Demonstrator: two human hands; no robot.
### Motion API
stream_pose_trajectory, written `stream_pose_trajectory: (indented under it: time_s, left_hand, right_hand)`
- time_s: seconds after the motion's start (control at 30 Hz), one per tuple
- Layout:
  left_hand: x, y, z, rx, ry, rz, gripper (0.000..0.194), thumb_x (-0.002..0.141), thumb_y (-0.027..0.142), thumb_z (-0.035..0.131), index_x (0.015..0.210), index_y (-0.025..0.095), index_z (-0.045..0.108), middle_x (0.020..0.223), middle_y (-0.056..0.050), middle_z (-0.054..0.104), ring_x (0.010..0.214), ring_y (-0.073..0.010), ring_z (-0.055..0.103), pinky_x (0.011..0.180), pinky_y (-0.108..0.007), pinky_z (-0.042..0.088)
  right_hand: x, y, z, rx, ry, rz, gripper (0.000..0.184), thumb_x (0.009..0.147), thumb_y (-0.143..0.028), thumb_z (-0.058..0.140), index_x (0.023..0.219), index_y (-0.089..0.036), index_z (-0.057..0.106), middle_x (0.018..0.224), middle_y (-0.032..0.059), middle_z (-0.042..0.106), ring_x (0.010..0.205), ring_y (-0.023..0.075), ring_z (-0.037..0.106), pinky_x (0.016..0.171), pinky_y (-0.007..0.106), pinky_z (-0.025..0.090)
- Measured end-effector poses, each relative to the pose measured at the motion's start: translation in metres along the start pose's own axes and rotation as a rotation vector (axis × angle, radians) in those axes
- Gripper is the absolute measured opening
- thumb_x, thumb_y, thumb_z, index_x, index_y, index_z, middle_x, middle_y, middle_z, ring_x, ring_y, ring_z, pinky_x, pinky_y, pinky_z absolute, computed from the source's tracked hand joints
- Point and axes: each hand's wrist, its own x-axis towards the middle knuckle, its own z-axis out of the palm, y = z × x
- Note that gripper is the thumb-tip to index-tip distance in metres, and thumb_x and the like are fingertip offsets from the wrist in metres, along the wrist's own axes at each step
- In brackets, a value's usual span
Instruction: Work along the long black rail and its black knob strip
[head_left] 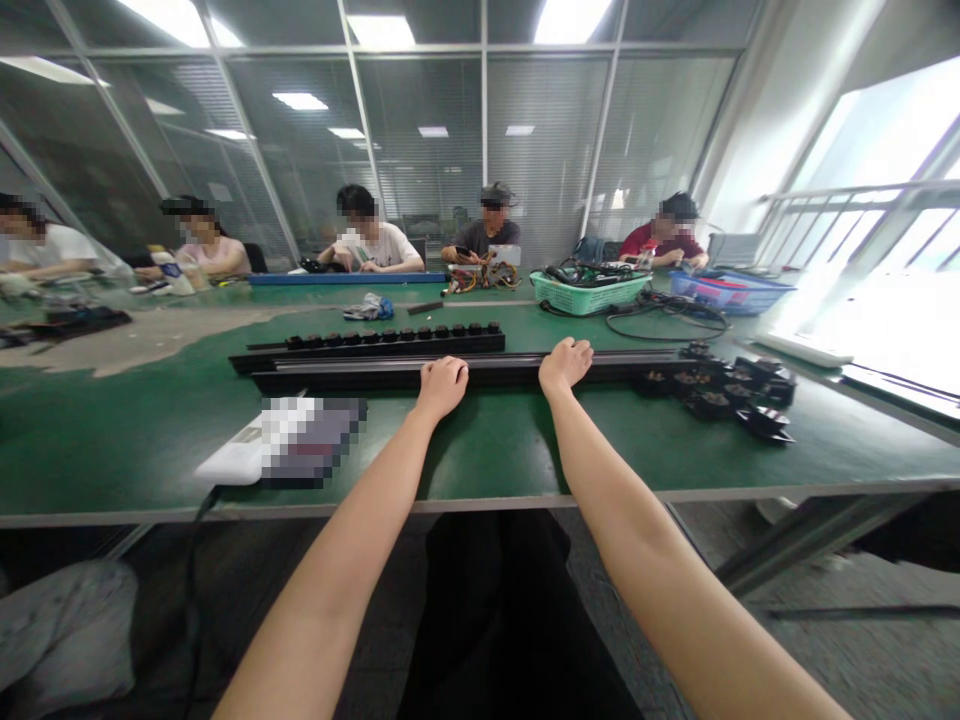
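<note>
Across the green table in front of me lies a long black rail point(502, 373) with a shiny lengthwise strip. My left hand point(445, 385) grips it left of the middle, fingers curled over the top. Farther right, my right hand point(568, 365) is closed over the same rail, its fingertips partly hidden. Just behind it is a second black rail point(367, 346) with a row of small black pieces point(405, 333) along its top. A pile of loose black parts point(709, 385) lies around the right end of the gripped rail.
A white device point(232, 455) with a cable and a blurred dark item point(319, 445) lie near the front edge. Behind are a green basket point(589, 293) of parts, a black cable point(675, 318), a blue basket point(731, 292) and a crumpled cloth point(369, 307). Several people sit opposite.
</note>
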Motion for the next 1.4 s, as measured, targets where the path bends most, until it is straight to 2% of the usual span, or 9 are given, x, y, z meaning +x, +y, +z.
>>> stream_pose_trajectory:
  time_s: [0.13, 0.27, 0.5, 0.63, 0.73, 0.9, 1.0, 1.07, 1.4]
  left_hand:
    - [0.0, 0.0, 0.0, 0.001, -0.005, 0.004, 0.033, 0.106, 0.026, 0.041, 0.111, 0.023, 0.073, 0.131, -0.009, 0.074, 0.128, -0.0266, 0.063, 0.115, -0.046, 0.037]
    - [0.001, 0.0, -0.001, 0.009, -0.009, -0.001, 0.033, 0.105, 0.026, 0.041, 0.112, 0.022, 0.073, 0.133, -0.01, 0.074, 0.128, -0.0267, 0.063, 0.114, -0.046, 0.037]
    - [0.002, 0.0, -0.001, 0.015, -0.014, -0.002, 0.032, 0.105, 0.027, 0.041, 0.111, 0.025, 0.072, 0.133, -0.009, 0.074, 0.128, -0.0258, 0.063, 0.116, -0.046, 0.037]
    - [0.003, -0.001, 0.0, 0.001, -0.008, 0.003, 0.032, 0.104, 0.027, 0.041, 0.111, 0.025, 0.073, 0.132, -0.009, 0.074, 0.127, -0.0267, 0.063, 0.115, -0.047, 0.037]
    - [0.002, -0.003, -0.001, -0.011, -0.013, 0.003, 0.032, 0.104, 0.027, 0.041, 0.11, 0.025, 0.073, 0.131, -0.009, 0.075, 0.127, -0.0269, 0.063, 0.115, -0.047, 0.037]
    - [-0.001, -0.003, -0.002, -0.013, -0.015, -0.002, 0.032, 0.104, 0.026, 0.041, 0.11, 0.026, 0.073, 0.129, -0.009, 0.075, 0.126, -0.0266, 0.063, 0.116, -0.047, 0.036]
    - [-0.002, -0.003, -0.003, -0.011, -0.019, -0.005, 0.032, 0.104, 0.025, 0.041, 0.111, 0.025, 0.072, 0.13, -0.009, 0.074, 0.127, -0.0264, 0.063, 0.116, -0.048, 0.036]
    - [-0.001, -0.002, -0.003, -0.012, -0.018, 0.0, 0.032, 0.104, 0.025, 0.041, 0.112, 0.025, 0.072, 0.13, -0.009, 0.074, 0.128, -0.0262, 0.063, 0.117, -0.048, 0.036]
    - [0.003, -0.004, 0.001, -0.002, -0.02, -0.002, 0.031, 0.104, 0.027, 0.041, 0.113, 0.025, 0.072, 0.132, -0.01, 0.074, 0.128, -0.0266, 0.063, 0.117, -0.048, 0.036]
  right_hand:
    - [0.003, -0.001, -0.008, -0.13, -0.09, -0.052, 0.051, 0.101, -0.005, 0.028, 0.131, -0.009, 0.07, 0.142, 0.0263, 0.056, 0.136, 0.0344, 0.048, 0.107, 0.044, 0.043]
    - [0.009, 0.0, -0.016, -0.23, -0.196, -0.118, 0.051, 0.101, -0.005, 0.032, 0.137, -0.01, 0.068, 0.145, 0.0251, 0.055, 0.137, 0.0329, 0.049, 0.106, 0.042, 0.045]
    - [0.022, 0.01, -0.027, -0.305, -0.255, -0.258, 0.051, 0.099, -0.004, 0.035, 0.131, -0.013, 0.073, 0.141, 0.0225, 0.06, 0.131, 0.0311, 0.053, 0.102, 0.04, 0.047]
    - [0.037, 0.022, -0.028, -0.322, -0.281, -0.394, 0.05, 0.097, -0.006, 0.037, 0.124, -0.014, 0.078, 0.133, 0.023, 0.066, 0.123, 0.0325, 0.056, 0.099, 0.043, 0.046]
    - [0.052, 0.033, -0.027, -0.338, -0.336, -0.521, 0.042, 0.094, -0.011, 0.048, 0.119, -0.018, 0.081, 0.132, 0.0207, 0.067, 0.119, 0.0348, 0.056, 0.099, 0.045, 0.047]
    - [0.074, 0.059, -0.028, -0.334, -0.41, -0.749, 0.039, 0.102, -0.026, 0.049, 0.127, -0.023, 0.079, 0.119, 0.0165, 0.069, 0.117, 0.0315, 0.055, 0.104, 0.043, 0.043]
    - [0.077, 0.074, -0.027, -0.287, -0.382, -0.794, 0.042, 0.107, -0.038, 0.044, 0.136, -0.031, 0.074, 0.122, 0.0131, 0.068, 0.119, 0.0312, 0.052, 0.105, 0.047, 0.04]
    - [0.076, 0.081, -0.025, -0.243, -0.351, -0.801, 0.043, 0.109, -0.04, 0.04, 0.136, -0.033, 0.073, 0.121, 0.0118, 0.068, 0.121, 0.031, 0.051, 0.105, 0.048, 0.037]
    - [0.065, 0.088, -0.022, -0.124, -0.233, -0.78, 0.042, 0.109, -0.032, 0.039, 0.138, -0.02, 0.068, 0.126, 0.0133, 0.073, 0.123, 0.0291, 0.055, 0.105, 0.039, 0.037]
